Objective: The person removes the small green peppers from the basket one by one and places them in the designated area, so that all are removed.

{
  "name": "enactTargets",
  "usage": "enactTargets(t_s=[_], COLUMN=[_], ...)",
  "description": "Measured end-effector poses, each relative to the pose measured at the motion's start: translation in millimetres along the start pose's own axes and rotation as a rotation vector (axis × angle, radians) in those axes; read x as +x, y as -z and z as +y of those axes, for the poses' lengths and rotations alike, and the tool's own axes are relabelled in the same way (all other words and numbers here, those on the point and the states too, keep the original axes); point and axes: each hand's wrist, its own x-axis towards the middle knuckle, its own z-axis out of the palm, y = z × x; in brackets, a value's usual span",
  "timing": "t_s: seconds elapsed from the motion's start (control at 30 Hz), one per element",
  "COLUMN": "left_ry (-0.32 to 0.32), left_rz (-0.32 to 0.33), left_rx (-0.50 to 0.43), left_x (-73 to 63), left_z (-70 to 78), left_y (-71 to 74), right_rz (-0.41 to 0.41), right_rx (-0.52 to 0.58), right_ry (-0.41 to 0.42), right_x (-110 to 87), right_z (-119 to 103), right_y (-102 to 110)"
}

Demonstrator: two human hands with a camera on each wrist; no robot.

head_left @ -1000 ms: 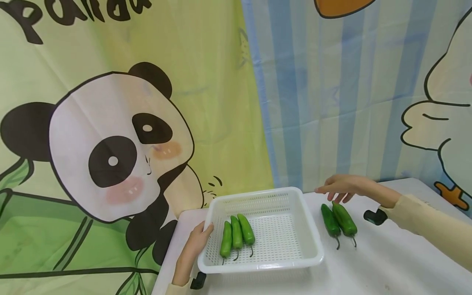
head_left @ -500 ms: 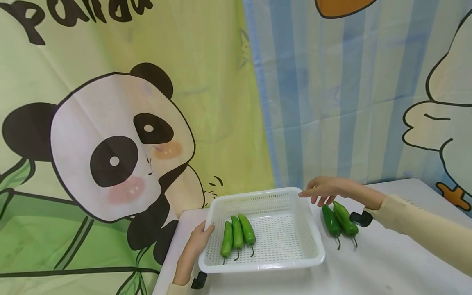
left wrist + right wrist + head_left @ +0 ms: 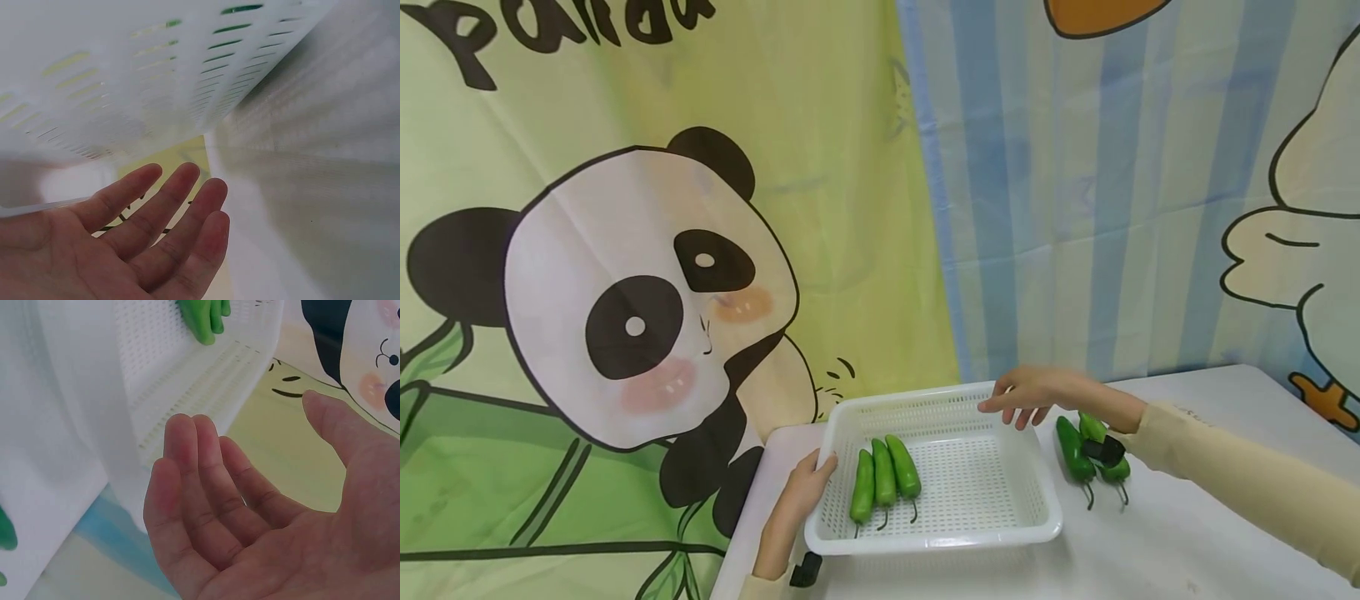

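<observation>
A white plastic basket (image 3: 934, 543) with slotted walls stands on the table, three green peppers (image 3: 883, 473) lying side by side in its left half. My left hand (image 3: 803, 487) holds the basket's left rim, thumb over the edge; in the left wrist view its fingers (image 3: 178, 240) extend outside the slotted wall. Over the back right corner of the basket is my right hand (image 3: 1033, 393), fingers loosely bent and thumb spread, holding nothing in the right wrist view. Right of the basket lie a dark green pepper (image 3: 1073, 450) and a lighter green pepper (image 3: 1092, 427), partly hidden by the black wrist camera.
The white table (image 3: 1180, 475) reaches back to a hanging cloth. On the cloth are a printed panda (image 3: 625, 292) and blue stripes (image 3: 1037, 208). The black wrist camera (image 3: 1105, 451) sits under the right wrist, just above the loose peppers.
My right hand has moved left, from above the two loose peppers to the basket's back right corner. My left hand, the basket and the peppers have stayed in place.
</observation>
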Motion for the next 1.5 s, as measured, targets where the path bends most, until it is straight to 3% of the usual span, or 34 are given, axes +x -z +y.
enactTargets(t_s=[0.4,0.7,1.07,1.5], left_ry=[-0.001,0.001,0.005,0.011], left_rz=[0.0,0.0,0.007,0.005], left_rx=[-0.003,-0.01,0.011,0.005], left_x=[0.5,0.6,2.1,0.7], left_z=[-1.1,1.5,1.6,0.8], left_y=[1.4,0.1,0.1,0.6], right_rz=[-0.054,-0.047,-0.042,0.011], right_rx=[0.155,0.104,0.059,-0.034], right_ry=[0.058,0.076,0.025,-0.015], right_x=[29.2,51.0,73.3,102.7], right_z=[-17,-29,-40,-54], right_y=[-24,-55,-97,-127])
